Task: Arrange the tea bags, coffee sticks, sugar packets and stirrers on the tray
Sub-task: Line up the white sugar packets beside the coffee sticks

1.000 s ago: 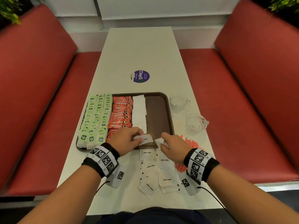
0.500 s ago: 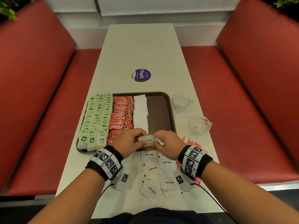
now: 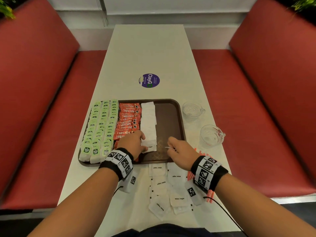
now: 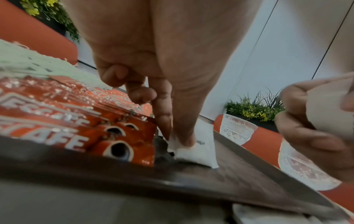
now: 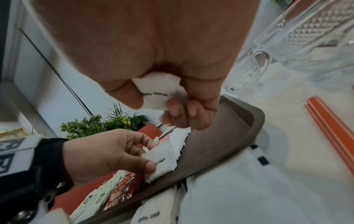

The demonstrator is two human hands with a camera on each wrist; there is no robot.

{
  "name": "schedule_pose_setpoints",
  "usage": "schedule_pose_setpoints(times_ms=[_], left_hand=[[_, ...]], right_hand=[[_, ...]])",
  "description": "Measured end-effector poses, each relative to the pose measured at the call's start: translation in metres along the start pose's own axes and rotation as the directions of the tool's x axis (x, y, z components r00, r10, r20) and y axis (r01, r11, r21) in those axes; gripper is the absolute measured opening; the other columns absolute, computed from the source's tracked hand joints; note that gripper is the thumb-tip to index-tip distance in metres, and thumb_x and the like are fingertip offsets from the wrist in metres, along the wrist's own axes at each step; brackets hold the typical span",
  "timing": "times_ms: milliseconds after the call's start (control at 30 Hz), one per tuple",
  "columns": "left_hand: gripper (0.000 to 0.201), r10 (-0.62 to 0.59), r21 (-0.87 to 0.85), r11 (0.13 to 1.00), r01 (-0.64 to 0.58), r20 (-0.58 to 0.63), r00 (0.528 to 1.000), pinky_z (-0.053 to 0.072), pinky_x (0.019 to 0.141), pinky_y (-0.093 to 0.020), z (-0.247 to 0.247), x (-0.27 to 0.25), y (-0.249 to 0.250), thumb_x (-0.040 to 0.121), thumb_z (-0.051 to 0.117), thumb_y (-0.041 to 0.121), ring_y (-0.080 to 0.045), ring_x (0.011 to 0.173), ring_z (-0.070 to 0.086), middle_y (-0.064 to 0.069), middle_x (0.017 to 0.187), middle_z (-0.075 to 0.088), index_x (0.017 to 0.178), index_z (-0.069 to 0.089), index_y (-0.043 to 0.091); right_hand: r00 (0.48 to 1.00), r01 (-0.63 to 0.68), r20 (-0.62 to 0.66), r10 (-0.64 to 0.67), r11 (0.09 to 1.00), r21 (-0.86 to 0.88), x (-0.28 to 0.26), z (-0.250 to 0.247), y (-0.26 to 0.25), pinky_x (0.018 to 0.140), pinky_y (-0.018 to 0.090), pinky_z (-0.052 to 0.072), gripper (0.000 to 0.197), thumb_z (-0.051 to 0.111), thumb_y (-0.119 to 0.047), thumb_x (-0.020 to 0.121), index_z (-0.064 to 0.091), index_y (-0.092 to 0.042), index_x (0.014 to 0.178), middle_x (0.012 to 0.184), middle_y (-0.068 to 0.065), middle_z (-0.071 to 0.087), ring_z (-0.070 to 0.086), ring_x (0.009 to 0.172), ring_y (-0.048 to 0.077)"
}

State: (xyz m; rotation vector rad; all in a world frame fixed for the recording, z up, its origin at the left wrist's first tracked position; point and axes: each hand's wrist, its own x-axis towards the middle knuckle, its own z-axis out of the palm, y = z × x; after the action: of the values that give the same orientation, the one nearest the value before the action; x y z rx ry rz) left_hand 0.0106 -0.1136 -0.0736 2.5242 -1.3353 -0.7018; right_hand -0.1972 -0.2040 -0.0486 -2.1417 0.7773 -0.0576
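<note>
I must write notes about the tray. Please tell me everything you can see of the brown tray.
The tray is dark brown, rectangular, with rounded corners and a low raised rim; it looks like plastic. It lies flat on the white table. It holds green tea bags on its left, red coffee sticks next, then a row of white sugar packets. Its right part is bare. The left hand holds a packet on it.

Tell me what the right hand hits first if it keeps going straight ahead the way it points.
Likely nothing at once: the right hand, gripping a sugar packet, points up the tray's bare brown floor. The first stop looks like the tray's far rim, though depth is uncertain.
</note>
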Motion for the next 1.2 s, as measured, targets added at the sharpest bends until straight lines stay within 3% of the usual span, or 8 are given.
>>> schedule_pose_setpoints(times_ms=[167,267,467,600,700,833,1000,1200], left_hand=[[0.044,0.010,0.084,0.996,-0.002,-0.095,0.995,0.053,0.083,-0.037,0.004,0.005,0.003,0.077,0.081,0.041,-0.018,0.091,0.060,0.007,0.097,0.062,0.109,0.052,0.029],[0.031,0.134,0.153,0.981,-0.115,-0.117,0.984,0.049,0.090,-0.037,0.005,0.006,0.004,0.081,0.076,0.041,-0.018,0.101,0.056,0.006,0.107,0.057,0.105,0.060,0.031],[0.028,0.208,0.334,0.921,-0.199,0.008,0.978,0.045,0.095,-0.038,0.002,0.004,0.009,0.091,0.062,0.049,-0.020,0.111,0.052,0.007,0.119,0.060,0.116,0.066,0.037],[0.031,0.269,0.128,0.956,-0.263,-0.032,0.963,0.048,0.089,-0.038,-0.004,0.001,0.014,0.097,0.050,0.050,-0.017,0.101,0.057,0.008,0.104,0.065,0.109,0.071,0.031],[0.033,0.315,-0.191,0.929,-0.317,-0.046,0.948,0.046,0.076,-0.026,-0.012,-0.010,0.023,0.098,0.049,0.049,0.003,0.084,0.057,0.015,0.093,0.068,0.104,0.073,0.028],[0.019,0.394,-0.155,0.907,-0.392,-0.019,0.919,0.028,0.065,-0.014,-0.017,-0.018,0.026,0.091,0.065,0.045,0.009,0.075,0.046,0.023,0.084,0.060,0.104,0.072,0.032],[0.017,0.270,-0.104,0.955,-0.277,-0.075,0.960,0.048,0.081,-0.030,-0.023,-0.006,0.004,0.093,0.065,0.038,-0.006,0.087,0.060,0.013,0.096,0.069,0.103,0.073,0.027],[0.021,0.188,0.137,0.969,-0.207,0.141,0.972,0.050,0.085,-0.030,-0.019,-0.005,0.000,0.094,0.063,0.042,-0.013,0.095,0.062,0.008,0.103,0.071,0.108,0.072,0.030]], right_hand=[[0.999,0.022,-0.049,-0.022,1.000,0.004,0.001,-0.002,0.002,0.059,0.032,0.035,0.021,0.052,-0.016,0.092,0.043,-0.013,0.073,0.068,0.004,0.048,0.042,0.061,0.016],[0.995,0.049,-0.087,-0.050,0.999,-0.013,0.003,-0.005,0.006,0.067,0.037,0.042,0.024,0.053,-0.024,0.090,0.052,-0.006,0.075,0.077,0.008,0.053,0.051,0.070,0.022],[0.994,0.031,-0.104,-0.029,0.999,0.018,0.005,-0.011,0.007,0.065,0.026,0.047,0.019,0.059,-0.028,0.099,0.067,-0.023,0.082,0.077,0.003,0.065,0.058,0.069,0.014],[0.992,-0.005,-0.124,0.011,0.999,0.051,0.005,-0.013,0.007,0.058,0.025,0.044,0.024,0.058,-0.029,0.100,0.070,-0.015,0.085,0.069,0.006,0.065,0.052,0.059,0.011],[0.989,-0.002,-0.146,0.013,0.997,0.076,0.005,-0.012,0.007,0.058,0.025,0.044,0.023,0.059,-0.030,0.099,0.071,-0.017,0.085,0.068,0.004,0.064,0.052,0.059,0.009],[0.994,-0.002,-0.106,0.010,0.997,0.075,0.005,-0.013,0.003,0.058,0.021,0.044,0.020,0.059,-0.031,0.099,0.073,-0.020,0.089,0.065,-0.006,0.061,0.052,0.058,0.004],[1.000,-0.018,0.004,0.018,0.997,-0.076,0.003,-0.015,0.010,0.072,0.016,0.045,0.020,0.068,-0.038,0.092,0.069,-0.026,0.108,0.086,-0.019,0.064,0.058,0.075,-0.004],[0.977,0.018,0.203,0.071,0.913,-0.408,-0.009,-0.017,0.019,0.080,0.030,0.052,0.029,0.072,-0.045,0.084,0.068,-0.024,0.104,0.096,-0.010,0.061,0.058,0.086,0.011]])
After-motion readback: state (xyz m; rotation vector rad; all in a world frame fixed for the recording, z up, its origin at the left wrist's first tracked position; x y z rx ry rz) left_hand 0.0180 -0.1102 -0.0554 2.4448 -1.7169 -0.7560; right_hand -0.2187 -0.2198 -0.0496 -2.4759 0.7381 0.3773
